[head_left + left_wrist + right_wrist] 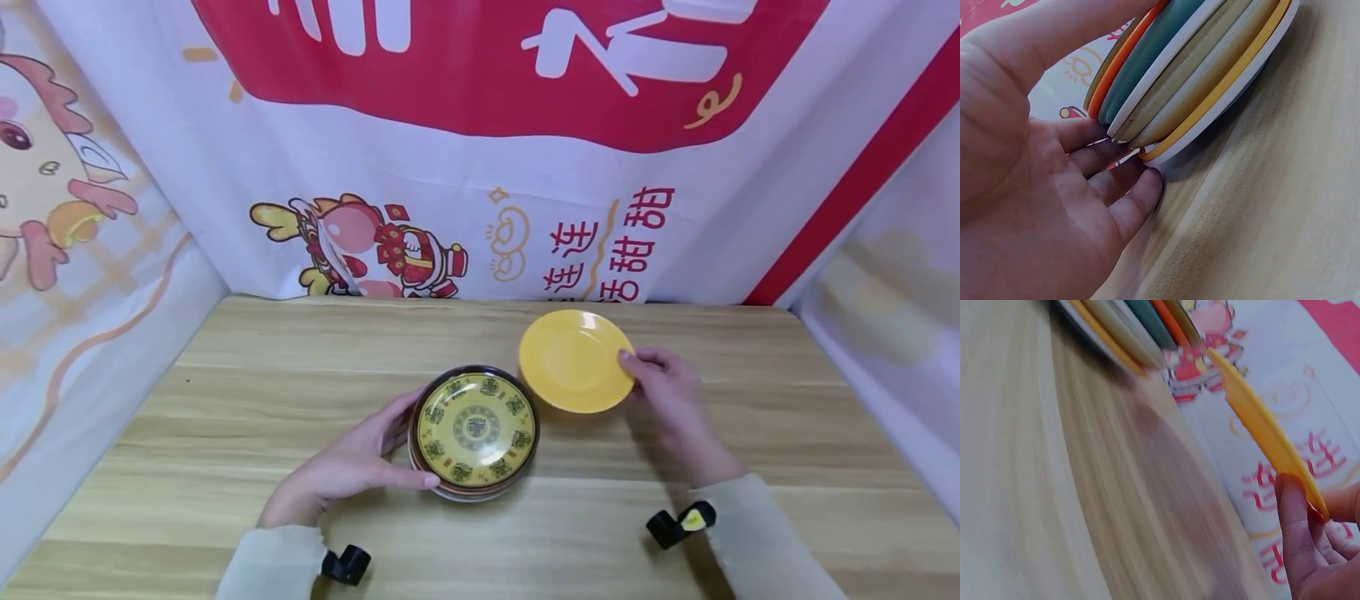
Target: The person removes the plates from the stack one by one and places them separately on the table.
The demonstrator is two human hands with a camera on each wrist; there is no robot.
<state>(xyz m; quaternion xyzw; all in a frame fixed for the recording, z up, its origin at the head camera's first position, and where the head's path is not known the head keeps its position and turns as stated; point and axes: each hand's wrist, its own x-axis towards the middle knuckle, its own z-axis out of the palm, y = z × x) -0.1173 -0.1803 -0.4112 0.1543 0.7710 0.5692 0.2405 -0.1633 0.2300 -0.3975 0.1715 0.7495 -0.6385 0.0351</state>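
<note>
A stack of plates [1166, 81] in several colours, teal, orange, white and yellow among them, stands on the table. On top lies a brown-rimmed plate with a yellow patterned face [477, 427]. My left hand [360, 458] grips the stack's left side, thumb at the near rim and the other fingers round the far side. To the right, my right hand [667, 396] pinches a plain yellow plate [576, 361] by its right edge, thumb on the upper face. That plate is held above the table, apart from the stack in the right wrist view.
The wooden table [600, 533] reaches back to a white and red printed cloth [465, 158]. More printed cloth hangs at the left [90, 275] and right sides. A small black device [681, 523] is worn on each wrist.
</note>
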